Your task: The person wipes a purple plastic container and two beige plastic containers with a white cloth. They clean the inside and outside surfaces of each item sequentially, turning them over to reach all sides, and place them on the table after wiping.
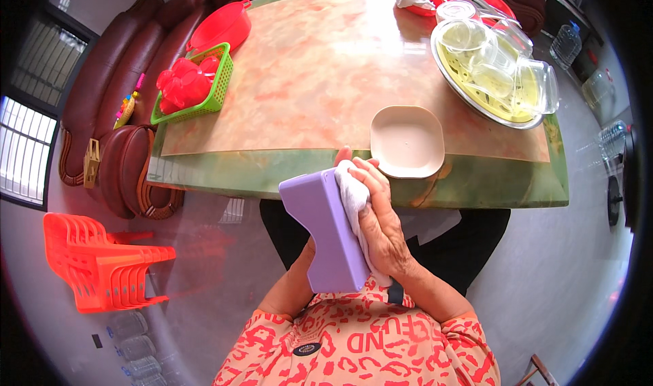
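A purple plastic box (333, 229) with a curved notch in one side is tilted up in front of my chest, just off the table's near edge. My left hand (309, 251) grips it from behind and underneath, and most of its fingers are hidden by the box. Against the box's right face, my right hand (382, 233) presses a white cloth (354, 199), fingers bent over it and pointing toward the table. Just beyond my fingertips, a beige square dish (407, 141) with rounded corners rests near the table edge.
On the marbled table (292, 80) stand a green basket (220, 93) of red cups, a red basin (224, 27), and a large bowl (469, 112) of clear containers. Red trays (500, 2) lie at the far right. Stacked orange stools (102, 263) stand left.
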A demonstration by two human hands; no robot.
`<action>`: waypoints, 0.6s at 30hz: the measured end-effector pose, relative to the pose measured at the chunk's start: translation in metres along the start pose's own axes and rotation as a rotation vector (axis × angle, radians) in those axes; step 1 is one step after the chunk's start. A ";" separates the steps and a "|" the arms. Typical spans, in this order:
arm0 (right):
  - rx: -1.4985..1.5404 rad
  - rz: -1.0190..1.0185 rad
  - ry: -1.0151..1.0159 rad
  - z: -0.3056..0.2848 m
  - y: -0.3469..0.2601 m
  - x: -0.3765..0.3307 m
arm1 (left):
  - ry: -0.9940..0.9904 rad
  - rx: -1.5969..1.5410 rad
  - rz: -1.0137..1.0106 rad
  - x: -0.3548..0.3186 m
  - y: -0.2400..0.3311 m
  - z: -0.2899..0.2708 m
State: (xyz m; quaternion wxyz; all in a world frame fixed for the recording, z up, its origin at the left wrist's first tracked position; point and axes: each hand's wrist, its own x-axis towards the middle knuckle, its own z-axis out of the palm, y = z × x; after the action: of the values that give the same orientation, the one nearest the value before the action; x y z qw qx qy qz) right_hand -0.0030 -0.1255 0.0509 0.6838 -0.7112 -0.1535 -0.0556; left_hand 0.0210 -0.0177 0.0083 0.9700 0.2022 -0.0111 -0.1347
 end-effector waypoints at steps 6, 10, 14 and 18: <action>0.289 0.275 -0.026 0.003 -0.003 0.004 | -0.065 0.142 0.051 0.002 0.004 -0.016; 0.202 0.274 -0.142 -0.004 -0.004 -0.011 | -0.108 0.199 0.134 0.010 0.023 -0.011; 0.163 0.198 -0.181 -0.009 -0.003 -0.020 | -0.209 0.462 0.233 0.019 0.029 -0.025; 0.246 0.151 -0.121 -0.014 -0.002 -0.010 | -0.351 0.730 0.249 0.015 0.024 -0.022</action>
State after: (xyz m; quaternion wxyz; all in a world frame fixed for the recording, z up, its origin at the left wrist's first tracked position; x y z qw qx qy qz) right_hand -0.0109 -0.1405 0.0510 0.7575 -0.6336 -0.1463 0.0580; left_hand 0.0432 0.0082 -0.0030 0.8269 0.5036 -0.2476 -0.0361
